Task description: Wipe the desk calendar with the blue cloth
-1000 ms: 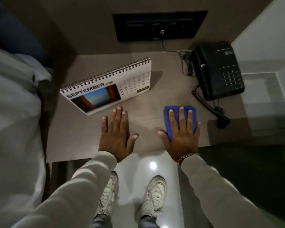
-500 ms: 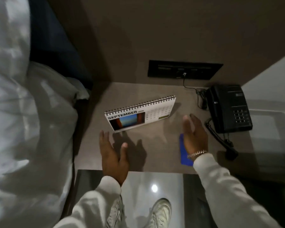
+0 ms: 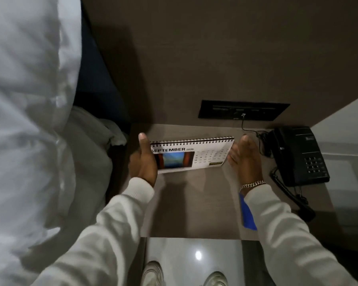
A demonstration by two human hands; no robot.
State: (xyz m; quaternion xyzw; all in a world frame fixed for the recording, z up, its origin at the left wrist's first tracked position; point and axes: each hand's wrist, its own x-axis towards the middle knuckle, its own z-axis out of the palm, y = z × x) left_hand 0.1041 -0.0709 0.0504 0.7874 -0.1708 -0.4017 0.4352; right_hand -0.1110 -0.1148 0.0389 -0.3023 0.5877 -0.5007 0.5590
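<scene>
1. Desk calendar (image 3: 191,154): standing on the brown table (image 3: 194,203), spiral binding at the top, front page showing "SEPTEMBER 2026" with a picture on the left and the date grid on the right.
2. Left hand (image 3: 143,162): at the left end of the calendar, thumb pointing up beside the spiral, palm covering the left edge of the page; fingers hidden behind the calendar, so impossible to tell whether closed on it or only touching.
3. Right hand (image 3: 245,162): at the right end of the calendar, held flat with fingers together, palm turned toward the calendar edge; fingertips near or touching the lower right corner, contact not clear. A chain bracelet (image 3: 252,184) on the wrist.
4. Blue cloth (image 3: 247,213): lying on the table near its front edge, partly hidden under the right sleeve (image 3: 281,230), not held by any hand, well apart from the calendar.
5. Black telephone (image 3: 300,155): on the right side of the table, coiled cord hanging toward the front edge.
6. White bedding (image 3: 25,120): filling the left side.
</scene>
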